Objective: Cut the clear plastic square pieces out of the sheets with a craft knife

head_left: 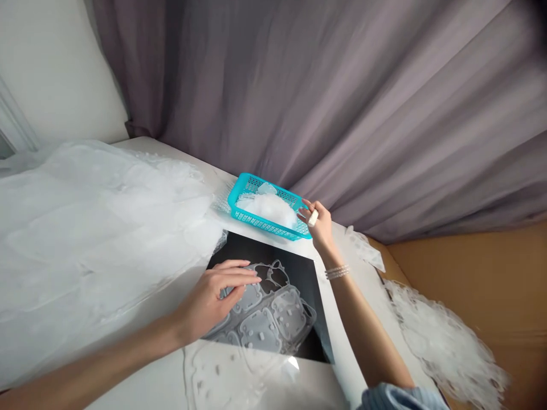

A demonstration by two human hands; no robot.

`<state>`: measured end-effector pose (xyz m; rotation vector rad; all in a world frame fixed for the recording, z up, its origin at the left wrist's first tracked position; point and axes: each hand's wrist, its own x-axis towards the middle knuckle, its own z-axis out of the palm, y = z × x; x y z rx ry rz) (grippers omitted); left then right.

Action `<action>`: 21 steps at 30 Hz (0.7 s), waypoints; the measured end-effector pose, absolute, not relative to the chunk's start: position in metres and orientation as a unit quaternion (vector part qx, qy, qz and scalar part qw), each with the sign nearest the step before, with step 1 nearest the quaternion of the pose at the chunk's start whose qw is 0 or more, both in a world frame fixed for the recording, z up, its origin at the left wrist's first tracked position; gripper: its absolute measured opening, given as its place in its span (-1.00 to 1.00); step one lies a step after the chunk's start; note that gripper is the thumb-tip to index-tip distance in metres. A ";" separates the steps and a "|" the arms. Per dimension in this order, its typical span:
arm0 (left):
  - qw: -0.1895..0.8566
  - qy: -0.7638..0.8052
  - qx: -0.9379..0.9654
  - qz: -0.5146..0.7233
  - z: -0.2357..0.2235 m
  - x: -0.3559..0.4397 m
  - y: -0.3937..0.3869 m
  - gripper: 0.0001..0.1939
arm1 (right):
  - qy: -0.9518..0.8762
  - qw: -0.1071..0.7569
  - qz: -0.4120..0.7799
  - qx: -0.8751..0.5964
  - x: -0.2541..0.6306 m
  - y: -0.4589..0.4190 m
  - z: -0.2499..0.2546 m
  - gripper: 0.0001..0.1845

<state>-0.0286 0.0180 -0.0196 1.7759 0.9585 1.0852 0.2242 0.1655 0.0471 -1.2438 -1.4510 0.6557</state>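
Head view: left hand (211, 304) rests open on a clear moulded plastic sheet (273, 324); right hand (320, 228) pinches a small white piece (313, 217) just beside a turquoise basket (256, 219)

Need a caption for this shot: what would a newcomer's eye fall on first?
The bright turquoise plastic basket jumps out first, at the far side of the white table, with the right hand at its near corner. Next comes the left hand, resting on a clear studded plastic sheet over a black mat. A large heap of translucent plastic film fills the left side, below a purple-grey curtain.
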 end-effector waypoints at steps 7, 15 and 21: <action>0.331 0.351 0.804 0.348 -0.026 -0.027 0.012 -0.63 | -0.621 0.404 0.260 -0.619 0.277 0.053 0.020 -0.54; 0.091 0.297 0.933 0.182 -0.045 -0.016 -0.003 -0.50 | -0.587 0.310 0.433 -0.609 0.253 0.012 0.012 -0.58; 0.034 0.304 0.946 0.111 -0.045 -0.014 0.001 -0.45 | -0.531 0.306 0.538 -0.579 0.238 0.036 0.015 -0.55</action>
